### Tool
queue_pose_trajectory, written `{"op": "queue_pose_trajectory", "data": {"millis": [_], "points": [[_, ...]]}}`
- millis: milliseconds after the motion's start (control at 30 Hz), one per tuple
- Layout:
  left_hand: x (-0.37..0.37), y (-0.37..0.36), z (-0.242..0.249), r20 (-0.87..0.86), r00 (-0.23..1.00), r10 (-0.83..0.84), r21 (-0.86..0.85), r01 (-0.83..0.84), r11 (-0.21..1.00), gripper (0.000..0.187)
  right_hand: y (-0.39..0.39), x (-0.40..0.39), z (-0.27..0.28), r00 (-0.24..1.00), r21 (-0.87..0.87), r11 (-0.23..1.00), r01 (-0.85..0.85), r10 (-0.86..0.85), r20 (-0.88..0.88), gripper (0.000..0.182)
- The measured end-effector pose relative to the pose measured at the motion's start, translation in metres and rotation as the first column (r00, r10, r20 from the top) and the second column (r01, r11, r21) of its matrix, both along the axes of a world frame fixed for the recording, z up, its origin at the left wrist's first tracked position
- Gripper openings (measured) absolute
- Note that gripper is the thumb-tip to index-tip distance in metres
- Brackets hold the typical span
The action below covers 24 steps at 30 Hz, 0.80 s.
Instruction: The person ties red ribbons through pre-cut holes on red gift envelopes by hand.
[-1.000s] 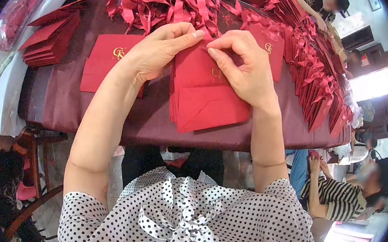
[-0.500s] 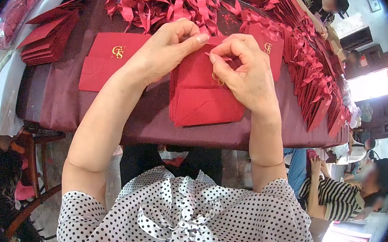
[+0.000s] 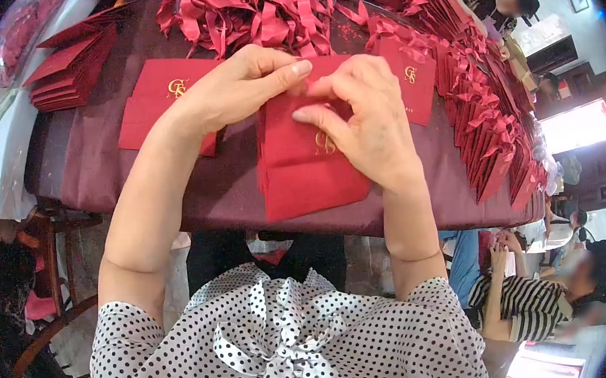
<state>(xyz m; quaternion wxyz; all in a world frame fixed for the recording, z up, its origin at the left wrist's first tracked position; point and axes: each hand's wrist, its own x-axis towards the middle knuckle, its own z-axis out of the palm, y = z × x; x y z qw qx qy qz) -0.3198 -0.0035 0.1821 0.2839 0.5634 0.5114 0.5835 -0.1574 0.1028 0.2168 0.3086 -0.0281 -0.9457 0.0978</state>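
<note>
A flat red paper gift bag (image 3: pixel 310 184) with a gold monogram lies on top of a stack in front of me. At its upper edge, my left hand (image 3: pixel 255 83) is closed in a pinch on a short bit of red ribbon (image 3: pixel 298 90), mostly hidden by the fingers. My right hand (image 3: pixel 366 119) hovers over the bag's right side, thumb and index finger apart, its fingertips close to the ribbon and slightly blurred. Another red bag (image 3: pixel 154 105) lies to the left, and a monogrammed red bag (image 3: pixel 414 89) to the right.
A heap of red ribbons (image 3: pixel 247 10) sits at the back of the dark red tablecloth (image 3: pixel 236 188). Rows of bags with bows (image 3: pixel 480 119) line the right side. Folded red bags (image 3: pixel 76 65) stand at the left. Other people (image 3: pixel 521 299) are at work on the right.
My right thumb has come away from its fingers, opening the pinch. Both hands have shifted slightly left. The bag's bottom edge sits lower and its bottom fold looks flatter.
</note>
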Motion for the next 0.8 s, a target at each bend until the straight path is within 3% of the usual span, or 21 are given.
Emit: {"op": "queue_pose_trajectory", "data": {"millis": [67, 100, 167, 200, 300, 367, 433, 467, 567, 600, 633, 733, 800], "points": [[-0.004, -0.005, 0.006, 0.142, 0.975, -0.169, -0.099, 0.183, 0.978, 0.029, 0.001, 0.001, 0.002, 0.983, -0.098, 0.983, -0.157, 0.165, 0.077, 0.023], [-0.004, -0.008, 0.007, 0.093, 0.98, -0.174, -0.115, 0.185, 0.976, 0.026, -0.001, 0.002, 0.003, 0.984, -0.065, 0.984, -0.167, 0.17, 0.05, 0.022], [-0.011, -0.013, 0.015, -0.289, 0.923, -0.253, -0.111, 0.23, 0.967, 0.021, -0.001, 0.005, 0.008, 0.975, -0.088, 0.977, -0.196, 0.204, 0.092, 0.021], [-0.012, -0.012, 0.012, -0.396, 0.874, -0.281, -0.034, 0.292, 0.956, 0.015, -0.002, 0.007, 0.009, 0.963, -0.113, 0.969, -0.219, 0.233, 0.133, 0.021], [-0.01, -0.01, 0.01, -0.444, 0.802, -0.4, -0.109, 0.394, 0.913, 0.012, -0.005, 0.009, 0.008, 0.942, -0.11, 0.953, -0.281, 0.296, 0.161, 0.021], [-0.004, -0.01, 0.012, -0.388, 0.817, -0.427, -0.165, 0.395, 0.904, 0.013, -0.007, 0.012, 0.015, 0.92, -0.164, 0.936, -0.31, 0.339, 0.197, 0.02], [0.001, -0.01, 0.017, -0.381, 0.832, -0.403, 0.012, 0.44, 0.898, 0.012, -0.007, 0.015, 0.02, 0.924, -0.316, 0.902, -0.294, 0.353, 0.148, 0.019], [-0.002, -0.011, 0.018, -0.416, 0.83, -0.372, 0.037, 0.424, 0.905, 0.014, -0.005, 0.017, 0.022, 0.929, -0.296, 0.917, -0.266, 0.326, 0.177, 0.018], [-0.021, -0.016, 0.015, -0.317, 0.93, -0.188, 0.114, 0.235, 0.965, 0.018, -0.006, 0.03, 0.037, 0.889, -0.338, 0.86, -0.382, 0.442, 0.121, 0.019], [-0.022, -0.021, 0.022, -0.2, 0.95, -0.24, 0.075, 0.259, 0.963, 0.02, -0.008, 0.033, 0.041, 0.909, -0.294, 0.889, -0.351, 0.399, 0.122, 0.019], [-0.021, -0.02, 0.019, -0.195, 0.953, -0.232, 0.079, 0.251, 0.965, 0.02, -0.008, 0.035, 0.043, 0.926, -0.249, 0.914, -0.321, 0.358, 0.12, 0.02], [-0.014, -0.014, 0.013, 0.079, 0.867, -0.492, -0.019, 0.495, 0.869, 0.019, -0.004, 0.035, 0.039, 0.916, -0.245, 0.903, -0.354, 0.387, 0.106, 0.021], [-0.006, -0.013, 0.009, 0.159, 0.823, -0.545, -0.112, 0.563, 0.819, 0.019, -0.002, 0.035, 0.038, 0.908, -0.271, 0.888, -0.371, 0.408, 0.095, 0.02]]}}
